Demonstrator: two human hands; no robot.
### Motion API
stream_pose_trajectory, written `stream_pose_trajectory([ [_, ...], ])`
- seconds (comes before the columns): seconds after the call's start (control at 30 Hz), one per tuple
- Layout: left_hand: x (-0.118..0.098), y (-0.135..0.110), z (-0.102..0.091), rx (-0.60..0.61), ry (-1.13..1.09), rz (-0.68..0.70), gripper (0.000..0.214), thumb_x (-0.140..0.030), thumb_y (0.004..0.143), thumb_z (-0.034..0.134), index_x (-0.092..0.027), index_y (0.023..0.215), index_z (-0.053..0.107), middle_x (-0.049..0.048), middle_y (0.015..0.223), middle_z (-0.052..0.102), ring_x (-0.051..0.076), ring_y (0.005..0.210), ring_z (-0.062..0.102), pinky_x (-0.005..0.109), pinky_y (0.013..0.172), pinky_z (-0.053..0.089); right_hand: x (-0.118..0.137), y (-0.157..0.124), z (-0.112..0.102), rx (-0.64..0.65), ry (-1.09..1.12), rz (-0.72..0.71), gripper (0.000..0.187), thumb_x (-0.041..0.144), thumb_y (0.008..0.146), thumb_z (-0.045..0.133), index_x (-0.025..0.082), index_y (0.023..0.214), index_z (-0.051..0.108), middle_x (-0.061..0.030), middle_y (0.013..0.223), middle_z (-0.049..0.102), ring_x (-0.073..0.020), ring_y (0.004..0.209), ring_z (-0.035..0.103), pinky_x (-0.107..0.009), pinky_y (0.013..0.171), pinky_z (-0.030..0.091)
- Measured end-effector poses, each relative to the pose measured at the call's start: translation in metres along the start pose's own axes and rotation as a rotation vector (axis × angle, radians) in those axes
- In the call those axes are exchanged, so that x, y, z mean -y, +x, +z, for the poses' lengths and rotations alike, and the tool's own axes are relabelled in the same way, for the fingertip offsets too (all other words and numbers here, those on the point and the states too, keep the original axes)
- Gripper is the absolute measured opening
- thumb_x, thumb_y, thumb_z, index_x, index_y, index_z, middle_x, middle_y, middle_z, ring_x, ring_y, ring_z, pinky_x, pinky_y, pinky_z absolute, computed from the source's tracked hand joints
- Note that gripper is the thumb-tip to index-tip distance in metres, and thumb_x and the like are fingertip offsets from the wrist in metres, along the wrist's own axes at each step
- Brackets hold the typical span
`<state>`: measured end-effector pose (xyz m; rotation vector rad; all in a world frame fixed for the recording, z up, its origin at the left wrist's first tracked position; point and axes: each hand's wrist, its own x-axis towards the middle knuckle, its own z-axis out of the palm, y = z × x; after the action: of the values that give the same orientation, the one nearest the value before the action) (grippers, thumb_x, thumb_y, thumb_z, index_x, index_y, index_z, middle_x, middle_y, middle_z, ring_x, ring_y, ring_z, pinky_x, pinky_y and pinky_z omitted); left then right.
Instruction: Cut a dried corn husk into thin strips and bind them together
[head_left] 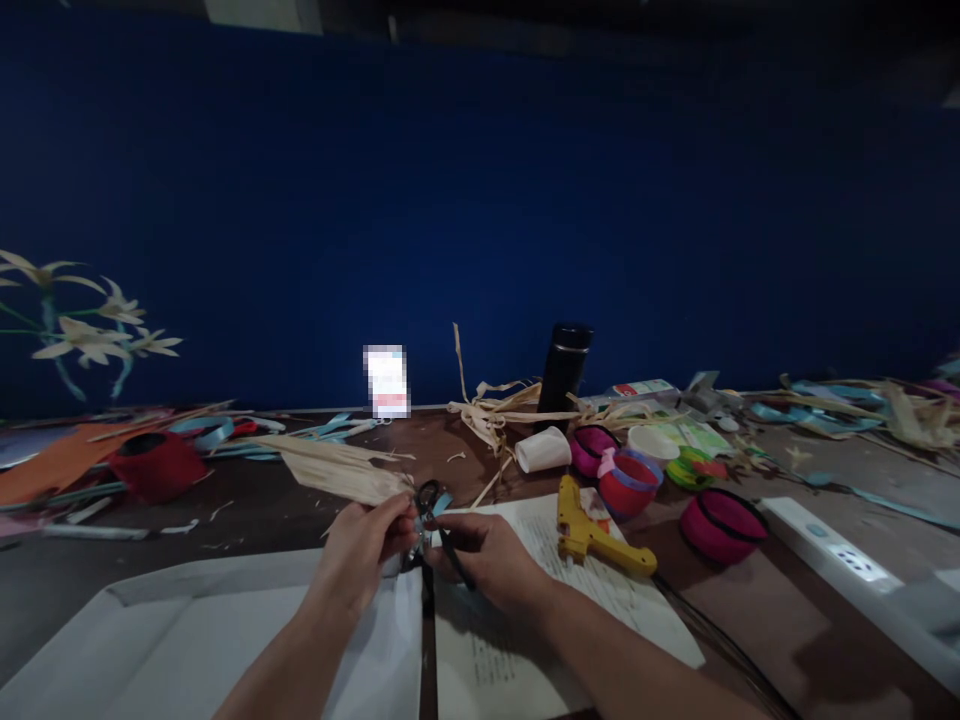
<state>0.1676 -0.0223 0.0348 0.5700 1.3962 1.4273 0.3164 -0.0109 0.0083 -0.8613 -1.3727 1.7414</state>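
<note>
My left hand (358, 545) is closed, thumb and fingers pinched together above the white paper. Facing it, my right hand (491, 560) has its fingers bent around part of a black looped thing (429, 494). A dark strip of it runs down over the right fingers, and something shiny shows between both hands. It could be ribbon or scissors; I cannot tell. A pale, dry, fan-shaped leaf (337, 470) reaches the left fingertips from behind; whether they grip it is unclear. Printed paper (510, 620) lies under the right hand.
A yellow glue gun (596, 535) rests on the printed paper, its cord trailing right. Behind are a white cup (544, 451), a black bottle (564, 375) and several colourful ribbon rolls. A power strip (832, 555) lies right. Leftward are a red roll (157, 468) and pale flowers (90, 340).
</note>
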Motion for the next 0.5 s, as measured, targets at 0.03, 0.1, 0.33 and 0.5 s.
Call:
stream_pose_trajectory([
  [0.03, -0.0002, -0.0002, 0.0000, 0.001, 0.010, -0.004, 0.022, -0.023, 0.055, 0.073, -0.008, 0.067, 0.062, 0.0013, 0.056, 0.060, 0.006, 0.044, 0.053, 0.014, 0.042, 0.047, 0.0003, 0.0003, 0.0002, -0.006, -0.001, 0.013, 0.049, 0.034, 0.050, 0.080, 0.011, 0.091, 0.069, 0.0017, 0.059, 0.051, -0.0051, 0.050, 0.035, -0.018, 0.046, 0.029],
  [0.1, -0.0006, -0.0010, 0.0004, 0.016, 0.023, -0.004, 0.022, -0.024, 0.056, 0.073, -0.009, 0.067, 0.062, 0.0011, 0.056, 0.060, 0.006, 0.044, 0.052, 0.014, 0.042, 0.047, -0.0005, 0.0014, 0.0002, -0.008, 0.001, 0.029, 0.049, 0.035, 0.051, 0.080, 0.010, 0.091, 0.069, 0.0035, 0.054, 0.047, -0.0039, 0.046, 0.032, -0.018, 0.043, 0.025],
  [0.33, -0.0022, -0.0040, 0.0020, 0.049, 0.038, -0.016, 0.023, -0.026, 0.056, 0.074, -0.010, 0.066, 0.060, 0.0000, 0.055, 0.059, 0.005, 0.044, 0.052, 0.014, 0.042, 0.045, -0.0079, 0.0041, -0.0045, 0.005, 0.004, 0.011, 0.046, 0.039, 0.056, 0.077, 0.011, 0.092, 0.068, 0.0052, 0.049, 0.043, -0.0037, 0.042, 0.032, -0.019, 0.041, 0.023],
  [0.5, -0.0022, -0.0049, 0.0014, 0.053, 0.050, -0.030, 0.022, -0.026, 0.057, 0.073, -0.010, 0.065, 0.060, -0.0005, 0.053, 0.058, 0.005, 0.042, 0.051, 0.014, 0.042, 0.046, -0.0061, 0.0025, -0.0058, 0.020, -0.033, 0.008, 0.045, 0.041, 0.059, 0.075, 0.011, 0.092, 0.069, 0.0051, 0.050, 0.044, -0.0038, 0.043, 0.032, -0.019, 0.041, 0.023],
])
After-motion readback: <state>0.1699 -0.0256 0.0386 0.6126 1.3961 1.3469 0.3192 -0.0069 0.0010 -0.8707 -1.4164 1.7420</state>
